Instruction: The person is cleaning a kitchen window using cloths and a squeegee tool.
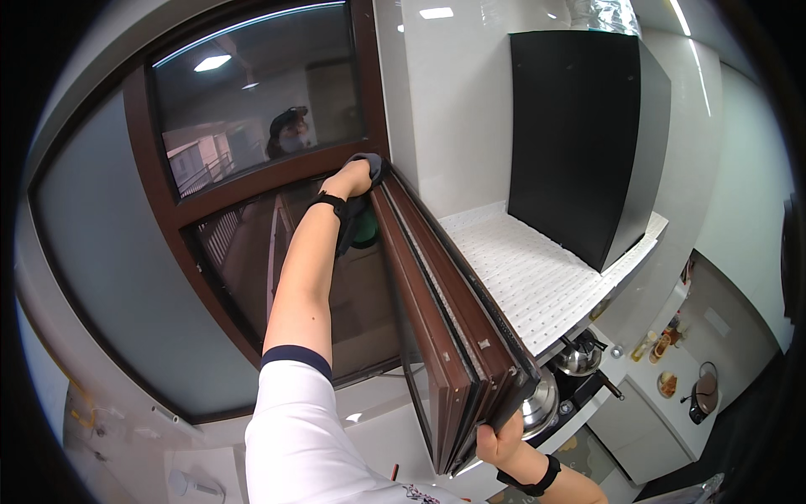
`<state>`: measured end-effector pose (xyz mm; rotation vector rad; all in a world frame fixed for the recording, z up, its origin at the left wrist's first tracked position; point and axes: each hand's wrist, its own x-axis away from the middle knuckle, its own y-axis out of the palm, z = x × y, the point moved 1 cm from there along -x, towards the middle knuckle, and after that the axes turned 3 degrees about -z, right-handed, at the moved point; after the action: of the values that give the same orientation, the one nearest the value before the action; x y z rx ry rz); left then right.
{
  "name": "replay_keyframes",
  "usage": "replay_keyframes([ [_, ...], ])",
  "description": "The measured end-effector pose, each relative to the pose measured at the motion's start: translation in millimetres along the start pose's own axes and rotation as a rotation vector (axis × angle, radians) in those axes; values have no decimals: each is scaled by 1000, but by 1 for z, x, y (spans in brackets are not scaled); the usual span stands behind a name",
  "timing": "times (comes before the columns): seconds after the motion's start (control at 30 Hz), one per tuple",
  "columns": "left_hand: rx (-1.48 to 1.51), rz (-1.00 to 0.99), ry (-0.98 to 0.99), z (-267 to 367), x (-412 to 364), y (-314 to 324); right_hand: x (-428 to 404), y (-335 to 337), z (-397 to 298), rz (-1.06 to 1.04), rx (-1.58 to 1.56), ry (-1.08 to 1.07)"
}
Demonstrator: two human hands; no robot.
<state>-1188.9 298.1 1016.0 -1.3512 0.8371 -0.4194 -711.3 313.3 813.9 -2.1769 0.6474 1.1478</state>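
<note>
A brown-framed window sash (434,296) stands swung inward from the larger window frame (277,165). At its far upper corner, by the hinge side, my left hand (360,173) presses a dark grey cloth (376,169) against the frame. My right hand (499,441) grips the near lower corner of the sash, thumb on the edge. Each wrist wears a black band. Behind my left forearm a dark thing with a green patch (365,230) shows through or beside the opening; I cannot tell what it is.
A black range hood (573,145) with a white dimpled cover (522,277) is right of the sash. Below it are a steel pot (541,406) and a kettle (578,358) on a black hob. Farther right, a white counter (686,378) holds food and an appliance. A frosted pane (145,252) stands left.
</note>
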Motion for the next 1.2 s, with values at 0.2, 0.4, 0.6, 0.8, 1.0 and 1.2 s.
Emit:
replay_keyframes([
  [0.2,-13,-34,12,-3,-19,11,3,0,1,1,-1,18],
  [0.4,-80,-77,80,0,-27,6,12,1,6,-17,-25,11],
  [0.6,-113,-103,193,23,5,-17,-1,0,4,-14,26,-25],
  [0.8,83,-89,77,53,47,-37,9,2,6,-34,-74,83],
  [1.0,45,-35,50,34,21,-17,9,2,4,-61,-75,108],
  [1.2,136,-25,48,36,33,-21,6,3,1,-31,-74,73],
])
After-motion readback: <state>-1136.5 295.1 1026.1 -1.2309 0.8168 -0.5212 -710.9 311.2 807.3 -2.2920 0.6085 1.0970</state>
